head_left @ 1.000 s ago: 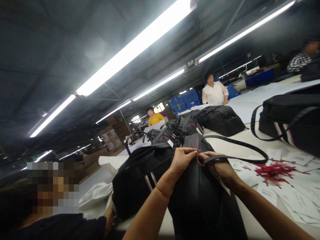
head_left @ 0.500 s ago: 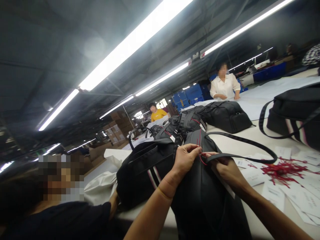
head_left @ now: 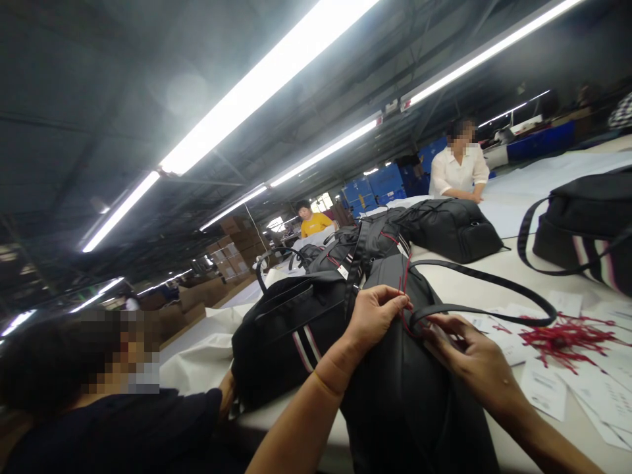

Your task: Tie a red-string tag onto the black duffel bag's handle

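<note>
My left hand (head_left: 378,316) pinches a thin red string (head_left: 407,280) between thumb and fingertips. The string loops around the base of a black handle (head_left: 498,315) on the black bag (head_left: 409,388) in front of me. Against that handle base, my right hand (head_left: 467,349) has its fingers bent and drawn together. What lies between its fingertips is hidden. To the left, touching the bag under my hands, stands another black bag (head_left: 286,329) with a white and pink stripe.
White tags (head_left: 543,388) with a heap of red strings (head_left: 567,339) lie on the right of the pale table. More black bags (head_left: 454,227) stand behind. A co-worker in dark clothing (head_left: 123,428) is close on my left; two people are farther back.
My right hand has turned and its fingers have shifted along the handle base. The white tag edge below it no longer shows. My left hand keeps its pinch on the red string.
</note>
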Tool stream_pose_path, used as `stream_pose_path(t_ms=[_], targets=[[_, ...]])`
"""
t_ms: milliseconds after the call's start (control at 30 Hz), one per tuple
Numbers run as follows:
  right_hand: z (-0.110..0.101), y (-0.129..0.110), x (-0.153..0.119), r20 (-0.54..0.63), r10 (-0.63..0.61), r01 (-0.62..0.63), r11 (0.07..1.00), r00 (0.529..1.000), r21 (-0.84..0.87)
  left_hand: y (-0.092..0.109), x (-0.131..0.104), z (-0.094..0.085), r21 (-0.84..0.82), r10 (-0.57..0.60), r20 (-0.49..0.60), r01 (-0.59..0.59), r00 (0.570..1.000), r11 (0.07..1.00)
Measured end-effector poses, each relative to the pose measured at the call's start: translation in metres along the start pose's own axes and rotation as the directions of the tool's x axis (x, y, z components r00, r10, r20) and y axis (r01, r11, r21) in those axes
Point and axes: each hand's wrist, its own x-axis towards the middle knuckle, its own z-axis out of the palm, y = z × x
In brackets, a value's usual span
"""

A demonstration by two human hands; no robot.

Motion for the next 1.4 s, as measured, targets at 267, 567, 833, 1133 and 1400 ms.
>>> stream_pose_path(t_ms=[267,567,833,1133,1400], targets=[[-0.027,-0.064,0.002,-0.22,-0.638,0.572,0.764,0.738,-0.298,0.001,0.0,0.001,-0.087,-0.034,-0.056,0.029,0.998,0.996],[-0.016,-0.065,0.094,0.536,-0.178,0.246,0.968,0.826,-0.058,-0.001,0.001,-0.003,-0.106,-0.072,-0.179,0.054,0.981,0.993],[0.0,-0.051,0.075,0.574,0.032,-0.221,0.939,0.818,0.263,-0.002,-0.001,-0.006,-0.134,-0.106,-0.194,0.081,0.975,0.988],[0.002,-0.05,0.068,0.447,-0.082,-0.021,0.975,0.891,0.22,-0.003,-0.001,-0.007,-0.145,-0.106,-0.178,0.08,0.978,0.986],[-0.004,-0.053,0.057,0.409,-0.229,0.187,0.972,0.883,0.139,-0.006,-0.001,-0.008,-0.175,-0.131,-0.153,0.103,0.98,0.979]])
